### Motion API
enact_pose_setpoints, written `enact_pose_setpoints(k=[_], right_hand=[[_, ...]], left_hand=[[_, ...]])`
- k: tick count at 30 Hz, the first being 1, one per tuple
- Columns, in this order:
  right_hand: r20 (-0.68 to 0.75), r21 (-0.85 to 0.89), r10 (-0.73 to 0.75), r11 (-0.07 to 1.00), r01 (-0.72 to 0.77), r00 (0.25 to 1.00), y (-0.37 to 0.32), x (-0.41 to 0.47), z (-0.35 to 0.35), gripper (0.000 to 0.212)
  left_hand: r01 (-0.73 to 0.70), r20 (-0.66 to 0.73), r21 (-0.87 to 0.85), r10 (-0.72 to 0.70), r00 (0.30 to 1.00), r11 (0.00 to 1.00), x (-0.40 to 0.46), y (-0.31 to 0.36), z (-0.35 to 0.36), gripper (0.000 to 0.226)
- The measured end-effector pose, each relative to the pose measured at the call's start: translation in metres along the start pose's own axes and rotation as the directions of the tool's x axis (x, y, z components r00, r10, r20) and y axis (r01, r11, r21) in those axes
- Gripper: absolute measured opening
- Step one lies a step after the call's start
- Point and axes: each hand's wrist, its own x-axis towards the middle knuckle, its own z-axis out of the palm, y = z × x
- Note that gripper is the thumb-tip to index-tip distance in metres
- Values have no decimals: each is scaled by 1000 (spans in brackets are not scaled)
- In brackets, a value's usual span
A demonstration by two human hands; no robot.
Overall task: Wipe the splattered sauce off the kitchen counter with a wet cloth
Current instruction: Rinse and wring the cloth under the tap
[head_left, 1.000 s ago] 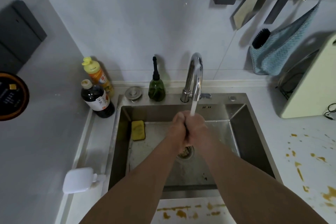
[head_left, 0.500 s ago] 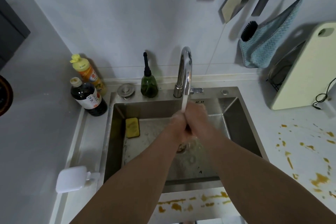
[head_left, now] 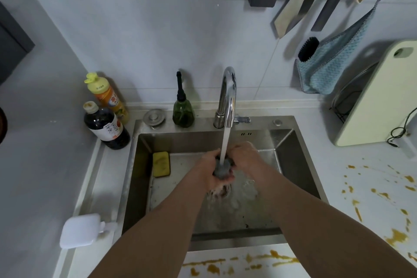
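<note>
A yellow sponge [head_left: 161, 164] lies in the sink's left rear corner. Left of the sink [head_left: 291, 140] stand a dark sauce bottle [head_left: 106, 126] and, behind it, an orange bottle [head_left: 107, 96]. A green dispenser [head_left: 183, 108] stands on the rear rim. A blue towel [head_left: 330, 66] and brush [head_left: 308, 49] hang at right, beside a cream cutting board [head_left: 379, 97].
</note>
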Motion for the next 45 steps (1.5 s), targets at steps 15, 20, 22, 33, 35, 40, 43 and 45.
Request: enact_pose_setpoints(k=[15,20,22,33,35,40,43,45], right_hand=[[-169,7,2,1000,-1,986,-26,62,-52,45],[-209,-39,-60,998,53,976,-41,74,-43,31],[-217,13,-46,999,50,975,-43,79,-35,36],[178,595,98,782,-186,979,9,-23,-4,31],[177,743,108,638,-205,978,11,-25,-12,21],[134,712,59,689,-138,989,14,-38,-34,19],[-123,182,-159,967,180,980,10,-43,-32,18],[-248,8,-255,964,265,935,7,-48,-36,26]], left_hand=[[71,-100,93,-61,993,993,-7,-9,23,38],[20,0,-80,-20,1000,997,-21,1,4,33],[0,-22,-57,-1,1000,998,-21,3,0,27],[-303,60,339,301,952,891,-26,-3,20,52],[-315,75,295,307,949,902,-25,-4,25,62],[-335,65,427,341,938,840,-38,-4,38,23],[-300,26,476,328,944,827,-32,-9,49,8],[-239,58,375,235,970,895,-35,-15,58,20]])
